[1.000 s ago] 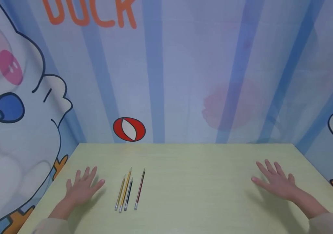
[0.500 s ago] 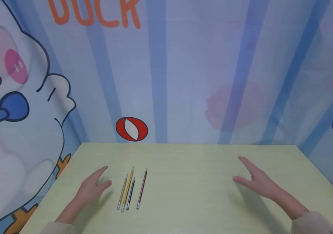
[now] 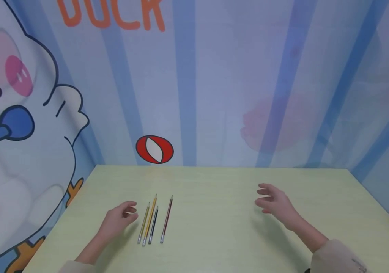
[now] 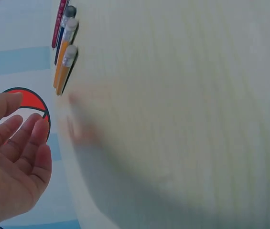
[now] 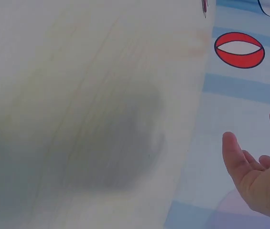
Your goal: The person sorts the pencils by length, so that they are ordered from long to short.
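Several pencils lie side by side on the table left of centre in the head view, eraser ends toward me. They are a short gold pencil (image 3: 143, 223), a longer yellow pencil (image 3: 150, 220), a black pencil (image 3: 153, 225) and, slightly apart on the right, a dark red pencil (image 3: 167, 219). Just left of the gold one hovers my left hand (image 3: 117, 220), fingers loosely bent and holding nothing. My right hand (image 3: 277, 204) is over the right half of the table, well away from the pencils, also holding nothing. In the left wrist view the left palm (image 4: 15, 176) shows bare.
The pale wooden table (image 3: 214, 227) ends at the back against a blue striped backdrop (image 3: 221, 94). A duck figure (image 3: 27, 151) is printed on its left side, and a red and white ball (image 3: 155, 149) is printed just above the table's back edge.
Both hands have moved inward, the left toward the pencils and the right toward the middle. Their spread fingers have become loosely bent. The pencils lie as before.
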{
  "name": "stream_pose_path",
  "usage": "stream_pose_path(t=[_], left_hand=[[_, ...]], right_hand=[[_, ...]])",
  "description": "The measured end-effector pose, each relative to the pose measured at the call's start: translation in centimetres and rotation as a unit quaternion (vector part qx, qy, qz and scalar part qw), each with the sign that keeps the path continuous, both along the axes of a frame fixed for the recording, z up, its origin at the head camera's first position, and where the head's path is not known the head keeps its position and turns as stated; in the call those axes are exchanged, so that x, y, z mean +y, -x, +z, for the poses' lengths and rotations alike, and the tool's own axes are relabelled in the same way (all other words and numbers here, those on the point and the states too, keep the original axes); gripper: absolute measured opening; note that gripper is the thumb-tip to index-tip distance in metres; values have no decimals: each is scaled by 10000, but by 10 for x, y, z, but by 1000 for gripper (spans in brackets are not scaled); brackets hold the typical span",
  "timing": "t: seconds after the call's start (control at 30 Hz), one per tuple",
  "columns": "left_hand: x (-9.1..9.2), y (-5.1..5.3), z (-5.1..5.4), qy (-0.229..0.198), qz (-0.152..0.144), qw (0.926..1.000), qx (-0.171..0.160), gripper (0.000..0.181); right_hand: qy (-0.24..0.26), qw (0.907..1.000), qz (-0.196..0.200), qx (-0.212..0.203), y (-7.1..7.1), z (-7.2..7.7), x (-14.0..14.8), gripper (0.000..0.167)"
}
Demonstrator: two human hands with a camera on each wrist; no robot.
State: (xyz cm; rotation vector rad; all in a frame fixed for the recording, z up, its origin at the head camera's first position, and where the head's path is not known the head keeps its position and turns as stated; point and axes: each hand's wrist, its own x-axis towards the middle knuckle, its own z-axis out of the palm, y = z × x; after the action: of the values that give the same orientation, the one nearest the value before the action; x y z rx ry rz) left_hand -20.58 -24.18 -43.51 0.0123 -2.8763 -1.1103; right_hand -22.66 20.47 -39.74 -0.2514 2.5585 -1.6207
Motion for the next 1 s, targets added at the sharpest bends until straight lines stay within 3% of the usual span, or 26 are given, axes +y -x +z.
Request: stream_pose_path(t=[0.17, 0.33, 0.7, 1.0], left_hand=[[7, 2, -3, -301, 143, 9994, -111, 43], [15, 6, -6, -250, 270, 9990, -247, 48], [31, 9, -10, 391, 337, 9980, -355, 44], [47, 3, -4, 1064, 435, 9929, -300, 37]], right_hand=[[426, 9986, -54, -323, 4, -5, -26, 55], [818, 9947, -114, -608, 7, -9, -50, 51], [1152, 9889, -224, -908, 6, -14, -95, 44], [1078, 9895, 124, -951, 7, -22, -124, 46]])
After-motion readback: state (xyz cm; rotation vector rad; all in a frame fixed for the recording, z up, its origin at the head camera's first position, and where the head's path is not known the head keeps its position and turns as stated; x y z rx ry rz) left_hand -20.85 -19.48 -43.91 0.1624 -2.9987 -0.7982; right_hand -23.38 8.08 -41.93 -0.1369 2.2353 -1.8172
